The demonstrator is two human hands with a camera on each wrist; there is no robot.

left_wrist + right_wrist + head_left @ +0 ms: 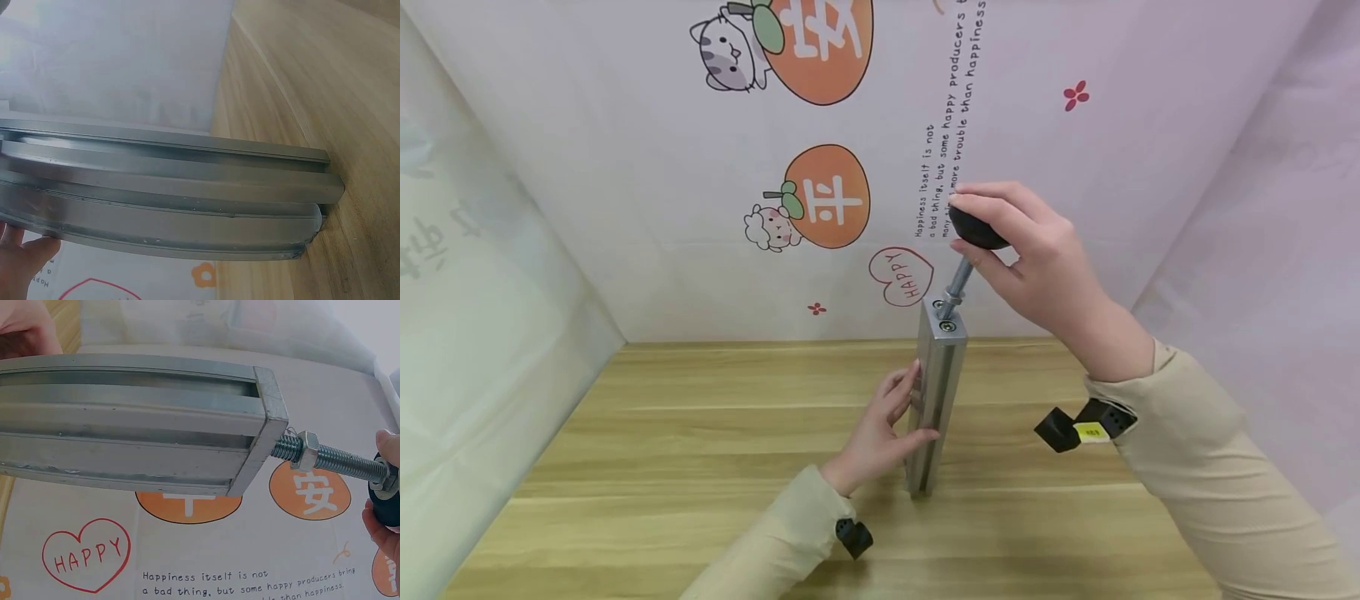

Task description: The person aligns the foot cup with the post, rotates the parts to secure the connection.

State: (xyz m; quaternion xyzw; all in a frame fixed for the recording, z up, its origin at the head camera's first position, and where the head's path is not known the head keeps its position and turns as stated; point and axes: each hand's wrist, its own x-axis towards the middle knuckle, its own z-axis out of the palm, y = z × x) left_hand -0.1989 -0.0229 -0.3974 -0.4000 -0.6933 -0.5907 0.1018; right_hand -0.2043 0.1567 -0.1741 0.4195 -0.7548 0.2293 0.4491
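Observation:
An aluminium profile (931,392) with long grooves stands upright, slightly tilted, its lower end at the wooden table. My left hand (876,437) holds it around the middle, thumb on one side and fingers on the other. At the top, an end plate (259,434) with screws caps the profile. From this plate rises the threaded rod (350,464) of a levelling foot, with a hex nut (307,451) close to the plate. My right hand (1048,258) grips the foot's round black base (976,229) between thumb and fingers. The left wrist view shows the profile's lower end (312,219).
The wooden tabletop (700,450) runs back to a white printed sheet (1000,125) with orange cartoons, a red heart and text. Pale sheets (482,250) hang at both sides. Each wrist wears a small black camera (853,537).

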